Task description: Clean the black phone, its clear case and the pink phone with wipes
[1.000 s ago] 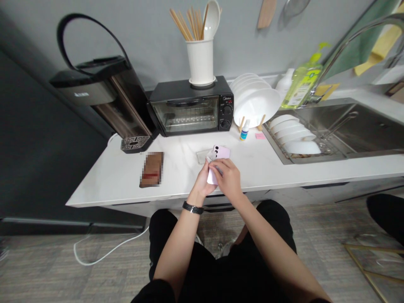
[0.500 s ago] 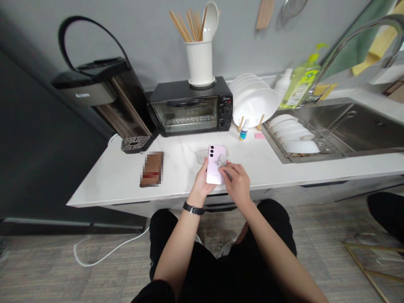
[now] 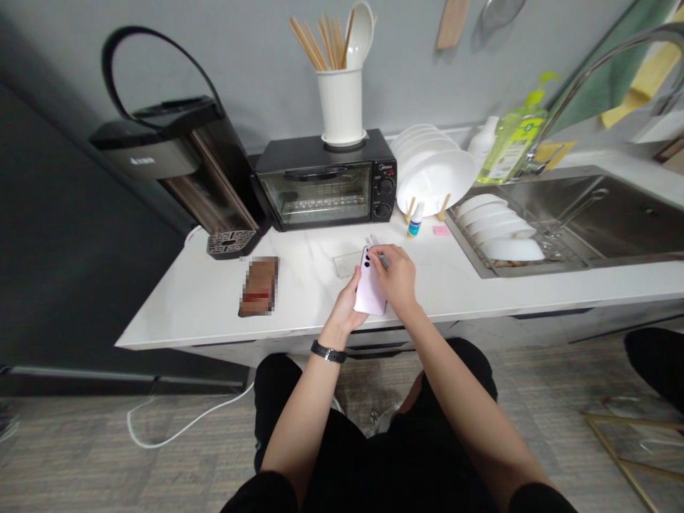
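Taking the phone as the centre of the dial, with 12 o'clock pointing away from the person, the left hand (image 3: 345,308) wraps the pink phone (image 3: 369,293) from about 8 o'clock, thumb along one edge and the fingers beneath it largely hidden. The phone is held back up, dark camera lenses toward its far end, near the front edge of the tabletop (image 3: 182,299). The right hand (image 3: 398,274) comes in from 4 o'clock with its fingers curled and pinched together at the lens end, gripping a pale cloth (image 3: 370,241), of which only a scrap shows past the phone. A black watch (image 3: 328,352) circles the left wrist. Between 10 and 11 o'clock, just beside the phone, a clear case (image 3: 346,265) lies flat, partly covered. At 9 o'clock, well apart, sits a brown item (image 3: 259,286), blurred into squares. A small spray bottle (image 3: 415,222) stands upright at 1 o'clock, and a pink pad (image 3: 441,231) lies near it at 2. A black toaster oven (image 3: 323,189) stands at 11 o'clock, carrying a white utensil holder (image 3: 340,107); white plates (image 3: 435,182) stand in a rack at 1 o'clock.
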The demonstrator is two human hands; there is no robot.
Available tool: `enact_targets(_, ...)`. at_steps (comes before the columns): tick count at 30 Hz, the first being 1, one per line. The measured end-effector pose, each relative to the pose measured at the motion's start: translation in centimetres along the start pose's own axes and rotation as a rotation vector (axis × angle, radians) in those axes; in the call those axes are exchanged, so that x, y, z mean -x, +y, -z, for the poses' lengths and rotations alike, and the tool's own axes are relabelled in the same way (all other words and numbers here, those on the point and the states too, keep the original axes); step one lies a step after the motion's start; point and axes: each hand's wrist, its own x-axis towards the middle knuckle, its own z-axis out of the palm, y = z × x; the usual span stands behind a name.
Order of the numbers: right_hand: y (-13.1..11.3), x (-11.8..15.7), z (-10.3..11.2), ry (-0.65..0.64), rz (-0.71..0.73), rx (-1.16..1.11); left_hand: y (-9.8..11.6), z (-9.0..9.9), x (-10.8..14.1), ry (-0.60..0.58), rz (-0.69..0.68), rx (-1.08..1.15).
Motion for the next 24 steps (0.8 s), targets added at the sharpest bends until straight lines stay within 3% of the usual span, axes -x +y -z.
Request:
enact_targets(6,-1.1,1.8,-0.2,-0.058,0.069,-0.024,-0.2,0.5,-0.3,-0.007,-0.045,0.050)
enact_targets(10,-2.0,5.0,0.1,-0.128,0.155,-0.040,-0.1,0.9,-0.6,0.033,-0.033,0.105)
enact_targets(16,-2.5,9.8,1.1,-0.184,0.215,-0.049,0.0,0.9,-0.1,-0.069,-0.007,0.071)
enact_targets(20,-1.2,9.9,2.0,-0.123,0.197,-0.009,-0.1,0.6,0.1,-0.083,-0.012,0.060)
enact_targets(24,0.4,7.9,2.4,-0.061,0.131,0.058,-0.1,0.4,-0.2,-0.113,0.004,0.075)
